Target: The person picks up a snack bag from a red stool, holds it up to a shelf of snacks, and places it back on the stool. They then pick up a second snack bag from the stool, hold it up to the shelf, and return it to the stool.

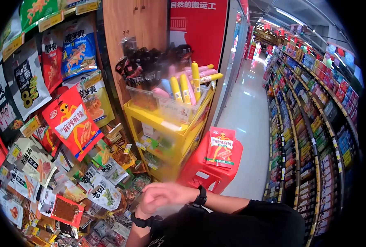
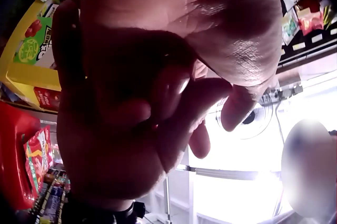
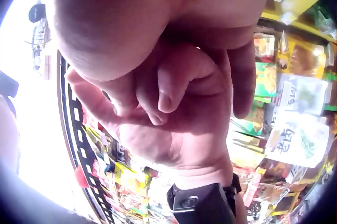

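Observation:
My left hand (image 1: 144, 208) and right hand (image 1: 162, 195) are together in front of my body, overlapping, with no object showing between them. In the right wrist view, the right hand's bent fingers (image 3: 181, 79) lie over the palm of the left hand (image 3: 174, 142). The left wrist view has the right hand (image 2: 110, 155) in shadow below the left hand (image 2: 231, 29). Beyond the hands, red snack packets (image 1: 221, 148) lie on a red plastic stool (image 1: 191, 164). Nearest on the left are hanging snack bags, including a white one (image 1: 105, 195).
A yellow shelf rack (image 1: 150, 113) carries a clear bin (image 1: 174, 109) of yellow and pink sausages (image 1: 187, 88) and dark packets (image 1: 150, 64). A large red snack bag (image 1: 72, 123) hangs on the left display. Past the stool runs an aisle floor (image 1: 249, 103) beside long stocked shelves (image 1: 306, 136).

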`<state>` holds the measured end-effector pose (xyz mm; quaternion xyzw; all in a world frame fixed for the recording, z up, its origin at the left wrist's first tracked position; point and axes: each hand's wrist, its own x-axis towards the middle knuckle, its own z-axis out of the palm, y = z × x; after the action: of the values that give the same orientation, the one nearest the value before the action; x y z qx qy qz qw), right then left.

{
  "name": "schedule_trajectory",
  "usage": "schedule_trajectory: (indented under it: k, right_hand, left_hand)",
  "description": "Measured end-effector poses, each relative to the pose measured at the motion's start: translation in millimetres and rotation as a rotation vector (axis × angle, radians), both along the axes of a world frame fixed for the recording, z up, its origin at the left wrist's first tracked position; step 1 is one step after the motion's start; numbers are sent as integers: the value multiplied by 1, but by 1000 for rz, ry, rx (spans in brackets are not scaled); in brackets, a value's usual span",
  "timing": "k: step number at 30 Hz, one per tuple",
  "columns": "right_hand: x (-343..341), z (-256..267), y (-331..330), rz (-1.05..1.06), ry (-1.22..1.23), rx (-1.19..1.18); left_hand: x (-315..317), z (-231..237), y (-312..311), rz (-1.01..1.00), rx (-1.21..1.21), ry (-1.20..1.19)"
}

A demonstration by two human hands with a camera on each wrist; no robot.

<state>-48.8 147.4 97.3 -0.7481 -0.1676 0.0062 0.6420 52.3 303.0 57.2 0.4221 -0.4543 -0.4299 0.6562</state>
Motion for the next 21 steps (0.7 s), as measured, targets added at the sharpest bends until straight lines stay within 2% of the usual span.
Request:
schedule_trajectory:
  k: [2,4,5,6,8,9,10,11,12,13,14,16,17,21]
  right_hand:
    - [-1,-1,-6,-2,-25,46]
    - [0,0,-14,30,-71,-49]
    - [0,0,-16,27,-77,-51]
    - [-1,0,-18,15,-107,-85]
    - [-6,3,-24,0,-140,-120]
    - [-11,7,-26,-19,-126,-18]
    - [-14,9,-29,-37,-113,84]
    - [-13,-2,-36,-38,-114,84]
    - [-9,-22,-46,-15,20,24]
    - [-9,-23,-52,7,154,-35]
    - [-12,-25,-57,3,151,-32]
    - [-23,1,-65,-30,-66,91]
    - [-27,3,-69,-36,-74,91]
    - [-47,7,-80,-137,-51,178]
  left_hand:
    - [-4,3,-5,35,-3,-66]
    - [-5,-6,-8,42,55,203]
    - [-11,-10,-15,88,-18,298]
    - [-15,-4,-22,84,-21,293]
    - [-22,12,-33,115,-193,260]
    - [-28,25,-40,85,-298,362]
    - [-33,39,-46,84,-297,360]
    - [-38,54,-53,123,-334,405]
    - [-42,61,-59,162,-369,449]
    - [-44,61,-65,235,-366,352]
    - [-45,60,-70,231,-362,349]
    - [-40,53,-79,148,-360,64]
    - [-33,45,-82,89,-343,-24]
    - [-41,45,-101,43,-304,-49]
